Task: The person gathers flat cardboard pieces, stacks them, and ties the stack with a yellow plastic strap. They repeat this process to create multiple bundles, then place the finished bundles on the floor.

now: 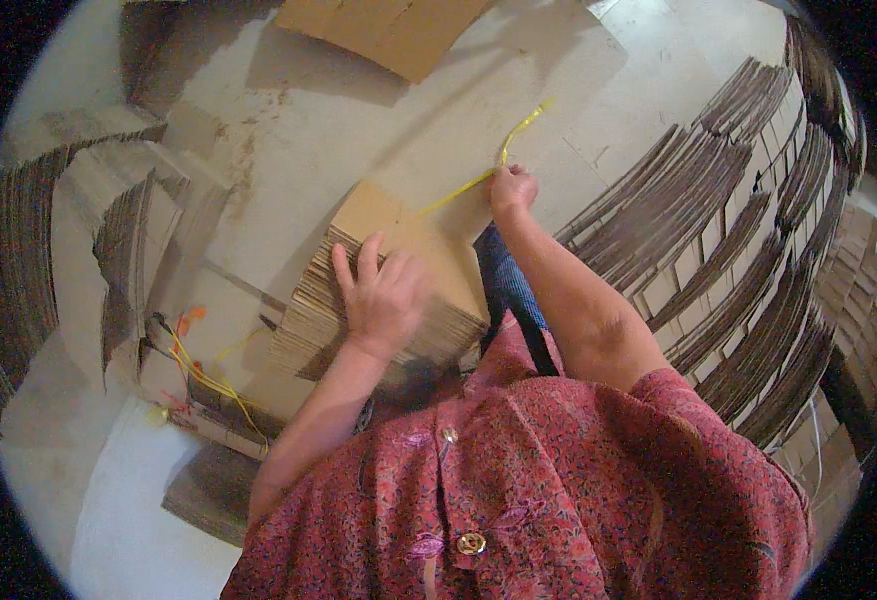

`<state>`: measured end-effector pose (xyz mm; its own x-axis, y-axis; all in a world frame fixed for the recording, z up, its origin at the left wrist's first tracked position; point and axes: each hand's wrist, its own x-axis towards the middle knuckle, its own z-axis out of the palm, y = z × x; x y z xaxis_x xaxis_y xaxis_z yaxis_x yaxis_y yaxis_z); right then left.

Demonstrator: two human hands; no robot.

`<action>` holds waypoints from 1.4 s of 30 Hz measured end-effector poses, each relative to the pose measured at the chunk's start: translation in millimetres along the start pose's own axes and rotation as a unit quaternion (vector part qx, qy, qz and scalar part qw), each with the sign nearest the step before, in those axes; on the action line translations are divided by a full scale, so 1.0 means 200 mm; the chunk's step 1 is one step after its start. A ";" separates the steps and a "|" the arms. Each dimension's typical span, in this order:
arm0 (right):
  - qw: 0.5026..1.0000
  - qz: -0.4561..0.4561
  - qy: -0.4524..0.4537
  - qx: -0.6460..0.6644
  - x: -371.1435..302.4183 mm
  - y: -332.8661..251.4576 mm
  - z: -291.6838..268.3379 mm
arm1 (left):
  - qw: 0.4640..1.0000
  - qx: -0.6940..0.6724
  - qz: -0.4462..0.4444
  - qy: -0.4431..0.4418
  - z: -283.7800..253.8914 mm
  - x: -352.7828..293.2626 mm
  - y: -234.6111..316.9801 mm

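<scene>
A thick stack of flat cardboard sheets (378, 215) stands in front of my body. My left hand (386, 295) rests on its top and near edge, fingers spread and a little blurred. Out to the right, my right hand (514, 188) is closed on a yellow plastic strap (458, 193). The strap runs taut from the stack's top to that hand, and its loose tail extends past the fingers, away from me. Whether the strap goes around the underside of the stack is hidden.
Long rows of stacked cardboard (698, 190) fill the right side. More cardboard piles (28, 260) stand at the left. Loose yellow straps (203, 375) with orange bits hang over a box at the lower left. A large cardboard sheet (378, 35) lies at the far edge.
</scene>
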<state>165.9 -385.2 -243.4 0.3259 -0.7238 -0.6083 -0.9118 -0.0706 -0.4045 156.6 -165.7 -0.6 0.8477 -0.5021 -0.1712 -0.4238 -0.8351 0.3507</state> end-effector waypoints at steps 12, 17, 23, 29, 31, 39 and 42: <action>0.995 -0.052 -0.062 -0.050 -0.24 -0.32 0.06 | 1.000 0.012 -0.007 0.008 0.00 0.01 -0.01; 0.986 -0.119 0.007 -0.117 -0.27 -0.36 0.05 | 1.000 0.005 -0.009 0.019 -0.01 0.02 -0.01; 0.877 0.071 -0.247 0.406 -0.37 -0.41 0.08 | 1.000 -0.001 -0.008 0.021 -0.01 0.03 0.00; 0.920 -0.022 -0.322 0.223 -0.45 -0.30 -0.10 | 1.000 0.010 0.007 -0.001 -0.02 0.04 -0.01; 0.919 -0.040 -0.326 0.217 -0.51 -0.29 -0.11 | 1.000 -0.008 0.014 -0.006 -0.03 0.05 -0.01; 0.932 -0.096 -0.317 0.149 -0.69 -0.34 -0.21 | 0.999 -0.029 0.015 0.009 -0.03 0.05 -0.01; 0.922 -0.109 -0.352 0.120 -0.83 -0.43 -0.40 | 0.999 -0.043 0.010 -0.001 -0.03 0.04 -0.02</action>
<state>171.1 -314.7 -53.1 0.6527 -0.0802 -0.7534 -0.7519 0.0535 -0.6571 168.1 -164.6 2.1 0.8386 -0.5189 -0.1660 -0.4112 -0.8027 0.4319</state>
